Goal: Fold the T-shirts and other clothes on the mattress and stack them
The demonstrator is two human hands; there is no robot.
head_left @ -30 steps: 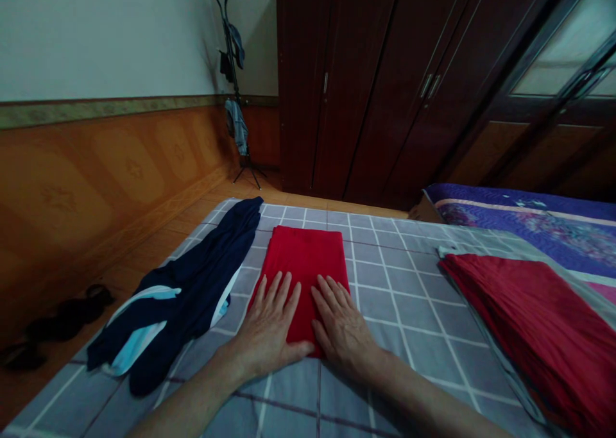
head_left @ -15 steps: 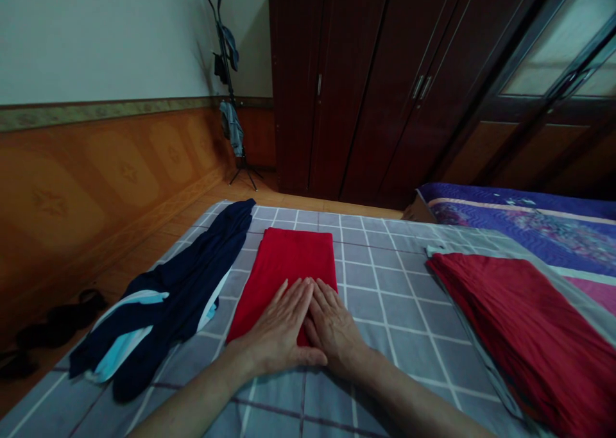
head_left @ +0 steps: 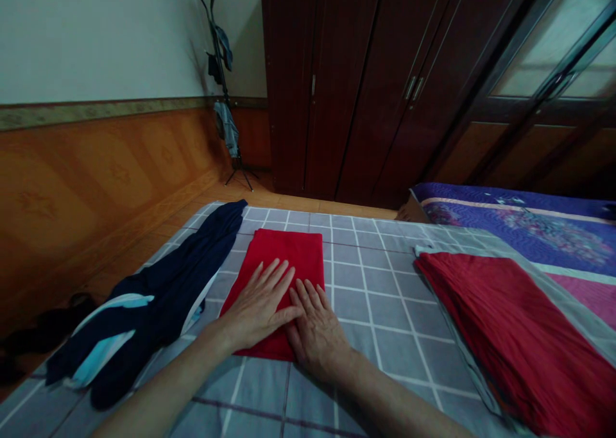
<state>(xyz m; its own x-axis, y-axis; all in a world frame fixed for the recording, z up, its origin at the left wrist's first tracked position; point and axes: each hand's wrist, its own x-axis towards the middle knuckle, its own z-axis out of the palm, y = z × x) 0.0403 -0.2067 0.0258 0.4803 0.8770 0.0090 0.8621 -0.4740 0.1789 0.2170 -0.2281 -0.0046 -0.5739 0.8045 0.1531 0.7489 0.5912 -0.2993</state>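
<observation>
A bright red cloth point(head_left: 293, 252), folded into a flat rectangle, lies on the grey checked bedspread point(head_left: 385, 335) in front of me. My left hand point(head_left: 264, 303) rests flat across its middle with the fingers apart. Lower down, my right hand point(head_left: 315, 326) presses on the cloth's right edge, fingers stretched out, its fingertips close to my left thumb. Neither hand grips anything. To the left lies a navy garment point(head_left: 163, 303) with light blue and white panels, loosely bunched lengthwise.
At the right is a stack of folded clothes with a darker red piece point(head_left: 520, 322) on top. Beyond it stands a surface with a purple floral cover point(head_left: 553, 220). A dark wooden wardrobe point(head_left: 332, 92) and a coat stand point(head_left: 224, 85) are at the back. Dark items lie on the floor at left.
My left hand has slid left and slightly up the red cloth, away from my right hand. The right hand has shifted slightly left and down. The whole view has moved a little.
</observation>
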